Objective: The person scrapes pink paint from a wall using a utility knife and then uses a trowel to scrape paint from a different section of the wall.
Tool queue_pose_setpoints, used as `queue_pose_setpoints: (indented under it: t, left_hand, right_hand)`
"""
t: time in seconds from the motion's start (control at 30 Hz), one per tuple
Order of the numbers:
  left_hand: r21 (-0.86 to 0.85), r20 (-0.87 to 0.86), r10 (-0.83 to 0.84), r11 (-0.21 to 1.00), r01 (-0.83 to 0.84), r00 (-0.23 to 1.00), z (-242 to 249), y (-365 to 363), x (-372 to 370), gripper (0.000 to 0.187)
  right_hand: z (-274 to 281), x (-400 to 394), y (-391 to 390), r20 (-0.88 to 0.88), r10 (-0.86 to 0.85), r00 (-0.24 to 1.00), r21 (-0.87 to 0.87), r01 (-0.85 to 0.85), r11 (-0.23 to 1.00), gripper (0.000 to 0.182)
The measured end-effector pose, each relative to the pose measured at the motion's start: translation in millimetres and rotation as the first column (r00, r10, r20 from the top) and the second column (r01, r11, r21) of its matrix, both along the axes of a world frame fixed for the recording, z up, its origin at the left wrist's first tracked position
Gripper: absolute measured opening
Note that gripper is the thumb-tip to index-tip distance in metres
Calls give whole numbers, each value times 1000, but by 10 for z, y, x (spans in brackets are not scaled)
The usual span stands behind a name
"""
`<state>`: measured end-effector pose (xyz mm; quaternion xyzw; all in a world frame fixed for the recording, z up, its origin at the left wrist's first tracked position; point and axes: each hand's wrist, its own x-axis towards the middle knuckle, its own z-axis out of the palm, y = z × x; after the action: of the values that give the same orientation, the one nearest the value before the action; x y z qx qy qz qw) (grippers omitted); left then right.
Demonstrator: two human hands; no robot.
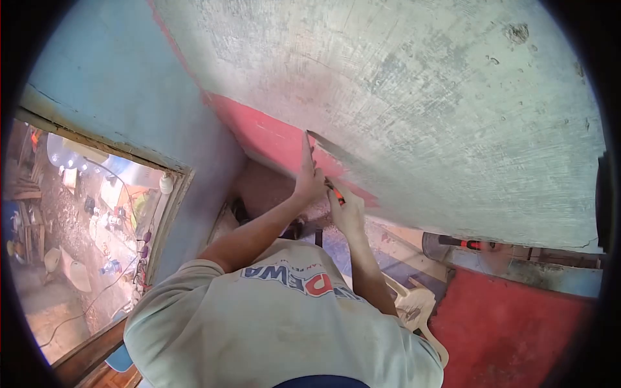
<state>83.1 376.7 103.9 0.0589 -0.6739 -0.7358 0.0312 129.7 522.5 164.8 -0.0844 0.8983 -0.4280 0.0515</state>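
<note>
My right hand (348,212) is closed round the orange and black handle of a scraper (338,193), whose wide blade lies along the wall. Close by, above it and to the left, is my left hand (310,182). Its index finger stretches up to the blade's far corner, while the other fingers curl near the handle end. Part of the blade is hidden behind the left hand. Under the blade the wall (414,123) changes from rough, whitish grey to a bright pink band (268,132).
To the left, a blue wall (123,84) holds an open window (179,194) looking onto cluttered ground. A second scraper (474,245) with a red and black handle rests on a ledge at right. Below are a cream plastic chair (417,304) and a red surface (504,330).
</note>
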Motion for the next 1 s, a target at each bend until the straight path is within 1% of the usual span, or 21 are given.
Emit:
queue_pose_setpoints:
  t: [0.03, 0.1, 0.17, 0.23, 0.27, 0.3, 0.37, 0.4, 0.43, 0.47, 0.5, 0.53, 0.6, 0.63, 0.7, 0.8, 0.83, 0.87, 0.93, 0.97, 1.0]
  left_hand:
    - [5, 25, 9, 1000, -9, 1000, 40, -35, -10, 101]
    - [-131, -132, -8, 991, -9, 991, -153, 194, 13, 101]
    - [-176, -184, -2, 984, -31, 983, -284, 268, 43, 102]
    - [-127, -146, 30, 991, -49, 989, -283, 271, 31, 102]
    - [-10, -43, 40, 999, -40, 998, -255, 176, -8, 102]
    - [110, 63, 37, 993, -44, 997, -124, -18, -26, 102]
    - [139, 187, 8, 990, -34, 982, 303, -180, 13, 101]
    - [-37, 40, 23, 999, -22, 999, 129, -107, -8, 101]
    - [-215, -99, 14, 976, -35, 995, -230, 38, -23, 101]
    - [-384, -224, -20, 921, -70, 974, -436, 119, 3, 100]
    - [-365, -211, -4, 928, -75, 978, -416, 120, 14, 101]
    - [-348, -201, 5, 935, -76, 980, -389, 114, 5, 101]
    - [-161, -82, 20, 986, -33, 996, -295, 6, -14, 102]
    - [18, 28, 12, 1000, -12, 1000, -82, -169, -20, 102]
    - [111, 59, -22, 994, 15, 998, -19, -184, -60, 102]
    - [-122, -94, -40, 992, 28, 995, -285, 76, 45, 102]
    - [-167, -126, -32, 986, 11, 992, -221, 156, 60, 101]
    - [-210, -159, -27, 978, -7, 987, -156, 200, 36, 100]
    - [53, -107, 25, 998, -19, 994, 3, 9, 15, 99]
    - [66, -110, 28, 998, -21, 994, -6, 25, 23, 98]
    - [79, -112, 31, 997, -22, 993, -48, 46, 30, 98]
  right_hand:
    - [-85, 4, 26, -17, -18, 1000, -12, 18, 1000, 34]
    - [-86, 82, 185, -100, -31, 994, -64, 25, 998, 33]
    - [-153, 173, 324, -129, -52, 990, -118, 37, 992, 32]
    - [-82, 91, 169, -77, -23, 997, -86, 16, 996, 33]
    - [-49, 19, 83, -58, -10, 998, -69, 6, 998, 33]
    - [-56, -13, 4, -60, -5, 998, -48, 2, 999, 33]
    - [-117, -68, -130, -63, 17, 998, -6, -18, 1000, 34]
    - [-175, -61, -73, -112, -5, 994, -31, 1, 1000, 33]
    - [-250, 26, 49, -152, -27, 988, -58, 18, 998, 33]
    - [-301, 131, 151, -186, -49, 981, -86, 34, 996, 32]
    - [-202, 182, 192, -98, -79, 992, -77, 71, 995, 31]
    - [-194, 152, 123, -99, -51, 994, -73, 44, 996, 31]
    - [-177, 56, -37, -108, -13, 994, -63, 6, 998, 31]
    - [-204, 30, -89, -117, -20, 993, -72, 11, 997, 32]
    - [-290, -20, -152, -129, -22, 991, -83, 11, 996, 34]
    - [-37, 163, 127, -152, -84, 985, -115, 67, 991, 34]
    - [-74, 163, 182, -167, -87, 982, -162, 60, 985, 33]
    - [-128, 107, 173, -162, -71, 984, -117, 52, 992, 32]
    - [-78, 63, 13, -138, -52, 989, -17, 51, 999, 31]
    - [-148, 3, -49, -163, -31, 986, -59, 21, 998, 32]
    - [-138, 43, 21, -160, -49, 986, -56, 41, 998, 32]
